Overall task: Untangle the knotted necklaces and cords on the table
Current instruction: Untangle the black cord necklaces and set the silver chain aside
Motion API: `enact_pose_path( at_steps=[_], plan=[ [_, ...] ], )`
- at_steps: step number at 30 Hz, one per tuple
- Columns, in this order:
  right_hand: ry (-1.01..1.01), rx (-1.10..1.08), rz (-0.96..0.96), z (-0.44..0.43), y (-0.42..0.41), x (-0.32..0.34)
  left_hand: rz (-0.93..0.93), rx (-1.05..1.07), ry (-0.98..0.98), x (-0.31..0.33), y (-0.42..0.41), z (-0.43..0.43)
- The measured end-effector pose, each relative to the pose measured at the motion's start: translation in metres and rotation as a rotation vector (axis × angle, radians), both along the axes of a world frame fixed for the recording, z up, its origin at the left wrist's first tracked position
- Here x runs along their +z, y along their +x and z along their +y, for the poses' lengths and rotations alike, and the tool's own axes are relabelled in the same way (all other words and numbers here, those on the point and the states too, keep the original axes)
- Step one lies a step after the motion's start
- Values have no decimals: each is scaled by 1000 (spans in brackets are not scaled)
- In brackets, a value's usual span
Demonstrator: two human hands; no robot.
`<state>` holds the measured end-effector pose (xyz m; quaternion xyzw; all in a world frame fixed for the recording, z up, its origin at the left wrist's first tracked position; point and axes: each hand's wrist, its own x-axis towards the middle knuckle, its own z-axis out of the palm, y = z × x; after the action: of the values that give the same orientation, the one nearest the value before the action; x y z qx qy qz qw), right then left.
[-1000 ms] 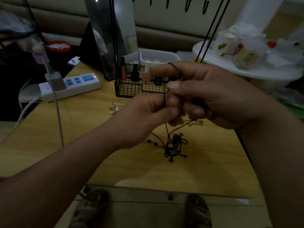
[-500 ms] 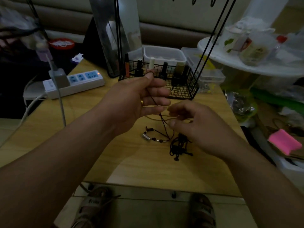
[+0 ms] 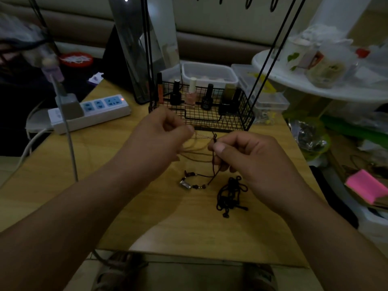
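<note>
A thin dark brown cord necklace point(image 3: 213, 164) with small beads and a silver pendant point(image 3: 185, 184) trails down onto the wooden table point(image 3: 147, 217). My right hand point(image 3: 249, 158) pinches this cord near a small knot just above the thumb. My left hand point(image 3: 159, 141) is closed a little to the left, with pale strands point(image 3: 195, 147) running out from under its fingers toward the right hand. A knotted bundle of black cord point(image 3: 230, 195) lies loose on the table below my right hand, untouched.
A black wire basket point(image 3: 241, 120) holding nail polish bottles stands just behind my hands. A white power strip point(image 3: 90, 114) sits at the back left with a cable hanging over the table edge. Plastic boxes and clutter crowd the right side.
My hands have drawn level and moved back toward the basket. The left hand has dropped from holding the cord up high, and the right hand has risen off the table to pinch the knot.
</note>
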<state>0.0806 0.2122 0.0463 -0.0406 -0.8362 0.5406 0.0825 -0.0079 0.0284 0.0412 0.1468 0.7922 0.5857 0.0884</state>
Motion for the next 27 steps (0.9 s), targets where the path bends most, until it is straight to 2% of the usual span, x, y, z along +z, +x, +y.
enact_pose_path(
  at_steps=[3, 5, 8, 21, 24, 27],
  plan=[
    [20, 3, 6, -1, 3, 2, 403, -74, -138, -1, 12, -4],
    [41, 20, 8, -2, 4, 4, 527, -154, -143, 0, 15, -4],
    [78, 42, 0, -1, 6, 5, 611, -192, -158, -2, 15, -3],
    [169, 92, -67, 3, 5, 12, 701, -287, -206, 0, 12, 0],
    [154, 108, -92, 3, 5, 12, 660, -299, -194, -1, 14, 0],
    [163, 72, -46, 3, 5, 9, 502, -271, -107, -2, 13, 0]
  ],
)
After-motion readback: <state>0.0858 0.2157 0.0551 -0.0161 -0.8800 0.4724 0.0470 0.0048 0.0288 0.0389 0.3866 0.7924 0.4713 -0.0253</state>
